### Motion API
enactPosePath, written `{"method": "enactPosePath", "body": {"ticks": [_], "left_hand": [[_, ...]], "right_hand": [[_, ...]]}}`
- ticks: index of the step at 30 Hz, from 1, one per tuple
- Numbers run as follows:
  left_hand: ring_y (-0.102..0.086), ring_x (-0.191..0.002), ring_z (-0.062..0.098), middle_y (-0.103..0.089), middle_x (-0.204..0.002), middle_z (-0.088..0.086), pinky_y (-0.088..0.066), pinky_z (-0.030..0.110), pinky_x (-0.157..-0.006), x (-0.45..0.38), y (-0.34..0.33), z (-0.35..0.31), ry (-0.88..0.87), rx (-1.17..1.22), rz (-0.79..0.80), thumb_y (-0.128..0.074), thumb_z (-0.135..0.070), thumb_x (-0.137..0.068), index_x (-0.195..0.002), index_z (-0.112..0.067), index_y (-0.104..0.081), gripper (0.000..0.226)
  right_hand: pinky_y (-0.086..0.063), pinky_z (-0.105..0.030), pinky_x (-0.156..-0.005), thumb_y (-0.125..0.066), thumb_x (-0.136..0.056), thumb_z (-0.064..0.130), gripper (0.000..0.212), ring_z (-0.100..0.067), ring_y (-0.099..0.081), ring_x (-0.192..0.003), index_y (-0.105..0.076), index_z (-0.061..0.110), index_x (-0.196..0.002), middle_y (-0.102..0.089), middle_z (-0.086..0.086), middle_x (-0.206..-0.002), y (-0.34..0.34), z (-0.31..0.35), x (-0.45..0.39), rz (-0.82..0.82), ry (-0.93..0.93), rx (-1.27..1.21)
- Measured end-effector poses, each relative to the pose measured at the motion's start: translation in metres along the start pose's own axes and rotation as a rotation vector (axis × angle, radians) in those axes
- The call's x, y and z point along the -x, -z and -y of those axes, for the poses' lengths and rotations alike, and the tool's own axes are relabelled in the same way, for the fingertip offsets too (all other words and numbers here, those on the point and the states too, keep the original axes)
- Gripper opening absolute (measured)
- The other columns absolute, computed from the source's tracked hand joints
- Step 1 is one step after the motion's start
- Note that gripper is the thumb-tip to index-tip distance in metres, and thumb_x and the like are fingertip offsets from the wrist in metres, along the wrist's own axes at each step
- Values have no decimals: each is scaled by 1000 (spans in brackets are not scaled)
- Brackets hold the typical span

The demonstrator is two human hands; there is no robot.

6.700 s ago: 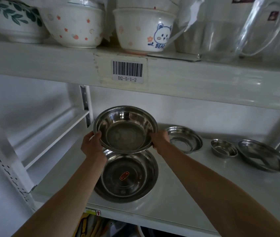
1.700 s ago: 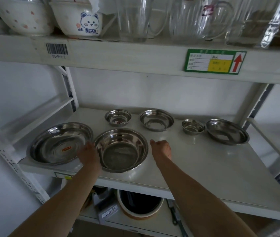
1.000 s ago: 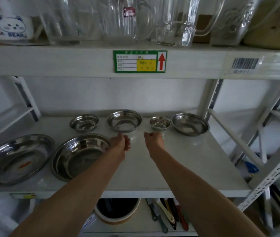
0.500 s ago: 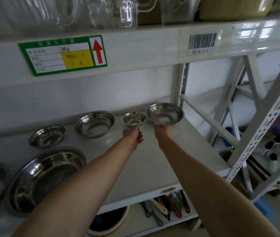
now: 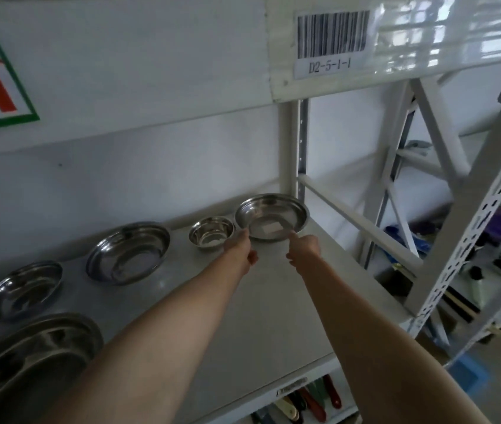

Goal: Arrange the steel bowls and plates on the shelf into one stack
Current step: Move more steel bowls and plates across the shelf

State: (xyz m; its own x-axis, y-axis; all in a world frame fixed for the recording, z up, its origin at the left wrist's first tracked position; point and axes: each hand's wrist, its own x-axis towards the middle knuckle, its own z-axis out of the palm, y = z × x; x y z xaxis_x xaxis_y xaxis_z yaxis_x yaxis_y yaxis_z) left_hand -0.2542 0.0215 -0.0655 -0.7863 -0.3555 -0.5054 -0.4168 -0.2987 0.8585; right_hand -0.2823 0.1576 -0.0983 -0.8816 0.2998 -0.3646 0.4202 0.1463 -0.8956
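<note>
- Steel plate (image 5: 272, 216) sits at the far right end of the shelf (image 5: 273, 301), against the rear upright, a pale label inside it.
- Left hand (image 5: 241, 250): grip loosely curled, fingertips at the plate's near-left rim; whether they touch it cannot be told.
- Right hand (image 5: 302, 249): grip loose, index finger extended to the plate's near rim; nothing is clamped.
- Small bowl (image 5: 211, 232) stands just left of the plate, close beside the left hand.
- Medium bowl (image 5: 128, 252) and a further bowl (image 5: 18, 289) sit along the rear row, apart.
- Large bowl (image 5: 25, 359) rests at the front left, partly out of frame.
</note>
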Motion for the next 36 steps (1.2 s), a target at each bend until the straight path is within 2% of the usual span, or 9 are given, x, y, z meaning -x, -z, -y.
{"method": "enactPosePath", "body": {"ticks": [4,7,11,15,17,22,24,30,36], "left_hand": [[-45,-58,16,-48,-83,7,-48,26,-45,-27,-11,5,-10,-5,-37,-57,-32,-93,-123,-14,-52,35],[-46,-62,17,-51,-96,9,-46,30,-53,-41,-20,12,-43,-15,-38,-57,-24,-94,-111,-19,-55,18],[-50,-60,18,-54,-81,8,-47,25,-42,-61,-30,21,-30,-26,-35,-58,-21,-93,-116,-14,-57,24],[-53,-93,23,-54,-132,13,-45,19,-30,-80,-38,26,-1,61,-54,-60,-18,-92,-134,-11,-48,45],[-51,-97,24,-52,-137,16,-43,19,-27,-86,-40,26,-11,68,-65,-57,-14,-93,-136,-8,-48,44],[-51,-95,28,-54,-134,23,-45,25,-27,-79,-43,19,-28,159,-73,-53,6,-90,-134,0,-47,45],[-53,-94,29,-55,-133,24,-51,30,-36,-74,-44,16,-17,201,-78,-52,10,-89,-134,1,-48,46],[-59,-71,26,-63,-107,25,-49,23,-32,-59,-37,13,-50,243,-64,-56,14,-82,-122,9,-57,40],[-57,-63,19,-62,-100,17,-53,19,-39,-38,-17,-1,-87,292,-27,-61,9,-82,-120,4,-58,38]], "right_hand": [[-53,-33,-53,-55,-95,43,51,-30,-73,-79,-51,-3,-119,-70,-22,-103,0,-1,-19,-4,-34,-13],[-61,-43,-76,-56,-94,42,54,-34,-72,-93,-46,-2,-124,-65,-24,-114,-4,1,-27,-6,-38,-50],[-60,-47,-83,-58,-90,42,54,-38,-71,-95,-45,-1,-120,-61,-21,-114,-17,1,-40,3,-37,-126],[-58,-51,-87,-58,-79,49,63,-41,-68,-100,-50,0,-119,-63,-24,-116,-37,-23,-84,16,-15,-126],[-58,-51,-86,-58,-82,46,57,-41,-68,-98,-50,1,-117,-63,-22,-111,-35,-21,-75,17,-7,-135],[-60,-52,-82,-54,-89,12,18,-42,-70,-89,-54,2,-104,-59,-18,-98,-28,-4,-44,10,9,-251],[-59,-55,-81,-52,-85,6,17,-43,-69,-88,-58,1,-99,-62,-20,-96,-28,-2,-44,-5,7,-278],[-59,-54,-81,-53,-78,15,27,-41,-69,-92,-62,2,-100,-68,-21,-99,-33,-10,-62,-34,36,-213],[-61,-46,-80,-55,-92,7,9,-27,-70,-78,-57,1,-98,-67,-14,-90,-20,19,-12,56,75,-298]]}}
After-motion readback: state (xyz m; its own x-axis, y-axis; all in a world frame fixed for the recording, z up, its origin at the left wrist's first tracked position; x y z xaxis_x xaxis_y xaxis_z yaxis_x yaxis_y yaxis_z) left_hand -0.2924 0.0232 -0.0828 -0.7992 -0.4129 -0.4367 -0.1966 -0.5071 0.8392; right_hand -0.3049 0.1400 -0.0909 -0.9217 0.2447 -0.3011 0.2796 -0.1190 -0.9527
